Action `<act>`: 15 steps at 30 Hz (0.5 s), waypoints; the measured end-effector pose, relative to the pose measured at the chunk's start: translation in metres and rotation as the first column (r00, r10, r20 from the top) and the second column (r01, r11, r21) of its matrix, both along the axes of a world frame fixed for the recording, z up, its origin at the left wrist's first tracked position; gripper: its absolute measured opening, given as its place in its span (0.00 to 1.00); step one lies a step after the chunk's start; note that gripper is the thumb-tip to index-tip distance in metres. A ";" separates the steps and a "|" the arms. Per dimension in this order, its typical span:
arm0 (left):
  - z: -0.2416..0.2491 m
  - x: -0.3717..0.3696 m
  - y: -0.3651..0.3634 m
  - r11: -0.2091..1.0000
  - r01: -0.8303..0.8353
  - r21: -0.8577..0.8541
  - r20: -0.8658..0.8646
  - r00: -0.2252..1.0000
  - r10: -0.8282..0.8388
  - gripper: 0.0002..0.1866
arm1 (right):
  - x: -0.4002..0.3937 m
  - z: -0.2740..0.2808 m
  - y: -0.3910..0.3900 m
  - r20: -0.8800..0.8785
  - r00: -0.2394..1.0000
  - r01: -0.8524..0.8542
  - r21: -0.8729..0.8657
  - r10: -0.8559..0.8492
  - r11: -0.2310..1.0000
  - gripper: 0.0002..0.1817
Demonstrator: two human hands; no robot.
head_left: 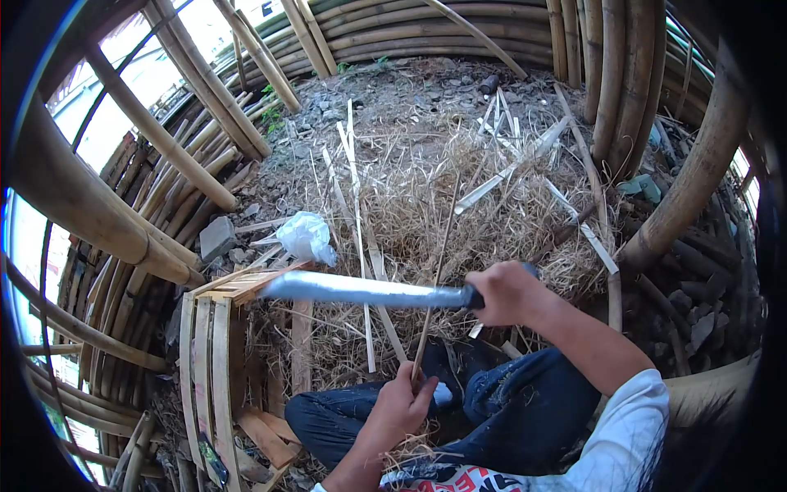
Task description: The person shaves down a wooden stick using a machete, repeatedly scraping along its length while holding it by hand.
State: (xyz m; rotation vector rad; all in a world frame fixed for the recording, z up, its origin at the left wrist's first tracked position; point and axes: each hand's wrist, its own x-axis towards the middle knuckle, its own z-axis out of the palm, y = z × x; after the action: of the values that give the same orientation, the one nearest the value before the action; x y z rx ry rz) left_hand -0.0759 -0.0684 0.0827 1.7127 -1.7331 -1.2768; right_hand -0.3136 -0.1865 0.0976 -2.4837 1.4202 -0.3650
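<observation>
Over the straw pile (426, 197), one knife (369, 289) (blade level, pointing left) sits in the right hand (504, 293), fingers wrapped tight; the left hand (399, 404) pinches one thin upright stick (438, 266) closed.

Right hand (507, 293) fisted, arm extended; left hand (400, 406) pinched shut, lower.

A single head-worn camera looks steeply down and forward over the seated person's knees, close above both hands at lower centre of the frame. Its fisheye lens bends the bamboo poles (156, 135) around the edges, with the straw-strewn ground (426, 176) filling the middle and top of the frame.
</observation>
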 end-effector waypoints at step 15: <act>0.020 0.005 0.010 0.999 -0.029 0.035 0.011 1.000 0.029 0.18 | 0.002 -0.002 -0.022 0.018 0.999 0.035 -0.079 -0.033 0.996 0.12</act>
State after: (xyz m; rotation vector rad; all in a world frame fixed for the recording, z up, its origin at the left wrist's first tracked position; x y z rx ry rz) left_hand -0.0708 -0.0587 0.1025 1.7606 -1.6952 -1.2947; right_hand -0.3111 -0.2087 0.0954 -2.5145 1.4704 -0.4562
